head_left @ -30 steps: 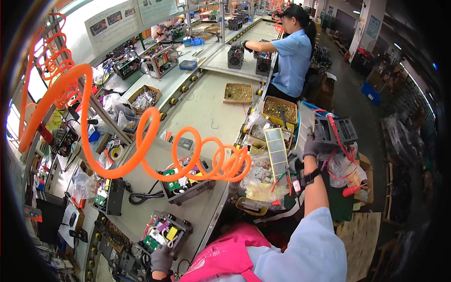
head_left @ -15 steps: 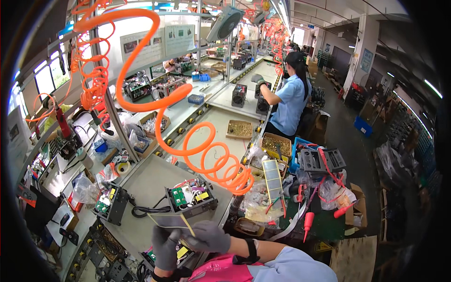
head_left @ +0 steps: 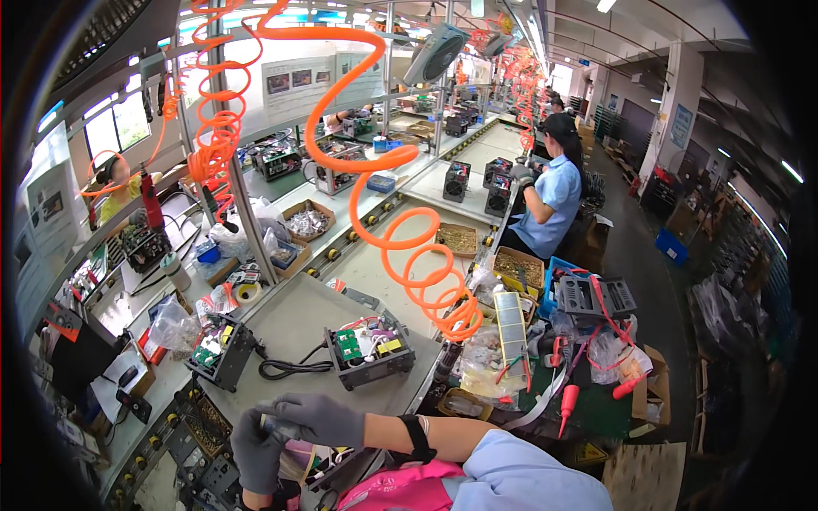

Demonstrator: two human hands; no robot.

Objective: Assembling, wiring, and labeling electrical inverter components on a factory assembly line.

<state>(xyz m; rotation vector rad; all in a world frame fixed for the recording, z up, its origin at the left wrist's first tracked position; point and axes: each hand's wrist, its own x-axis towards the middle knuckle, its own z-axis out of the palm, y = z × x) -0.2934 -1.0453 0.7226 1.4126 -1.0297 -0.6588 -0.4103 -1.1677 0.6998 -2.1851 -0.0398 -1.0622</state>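
Both hands have drawn left since half a second ago, when a thin pale sheet with yellow edges (head_left: 298, 458) stood raised between them; what looks like that sheet now hangs low beneath the gloves, mostly covered. Right hand, grey-gloved (head_left: 317, 417), bent over the fingers of the left hand, also grey-gloved (head_left: 256, 451); fingertips bunched together, grip narrow, but cannot tell which hand pinches the sheet, or how firmly. Directly below and beside them, the nearest open dark-cased electronic unit (head_left: 331, 462), half hidden by forearm and gloves. Reading: with the right hand back from the side bench, where it was a second ago, work now centres on sheet and near unit; no sign yet of the sheet seated. Beyond, on the grey line surface, a second open dark unit with green boards (head_left: 371, 349) and a black looped cable (head_left: 294, 366), hands well apart from both. Orange coiled hose (head_left: 409, 247) hangs above. Farther up the line, a co-worker in a light-blue shirt (head_left: 558, 196) handles black boxy units (head_left: 497, 187).
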